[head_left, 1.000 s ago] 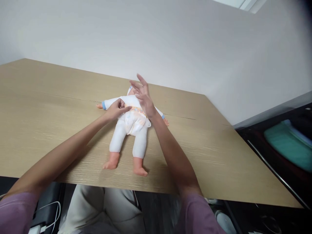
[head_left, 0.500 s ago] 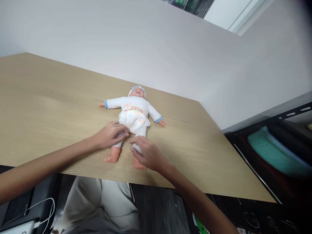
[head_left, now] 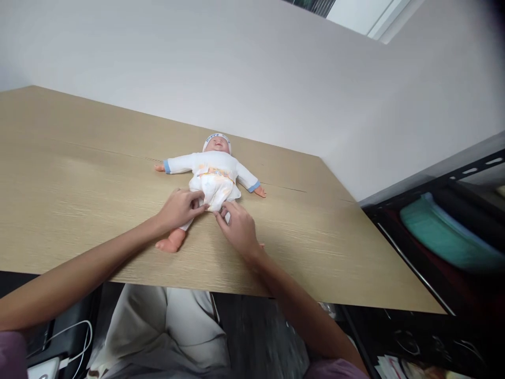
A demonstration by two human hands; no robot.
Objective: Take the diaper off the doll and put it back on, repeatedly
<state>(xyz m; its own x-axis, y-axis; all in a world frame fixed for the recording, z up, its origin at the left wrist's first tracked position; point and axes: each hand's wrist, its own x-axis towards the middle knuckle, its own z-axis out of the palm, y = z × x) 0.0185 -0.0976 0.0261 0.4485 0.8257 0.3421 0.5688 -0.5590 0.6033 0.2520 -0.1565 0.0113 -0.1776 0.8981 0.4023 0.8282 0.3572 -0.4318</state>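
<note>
With the doll [head_left: 211, 176] flat on its back mid-table [head_left: 79, 173], left hand [head_left: 179, 209] and right hand [head_left: 236, 229] pinch its thighs loosely, so an uneven tug risks twisting it sideways.

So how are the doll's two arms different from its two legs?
The doll's arms lie spread out wide and nobody touches them; the doll's legs point toward the person, with the left hand and right hand on them. The arms end in blue cuffs; the one leg that shows has none. Both are clothed in white.
</note>
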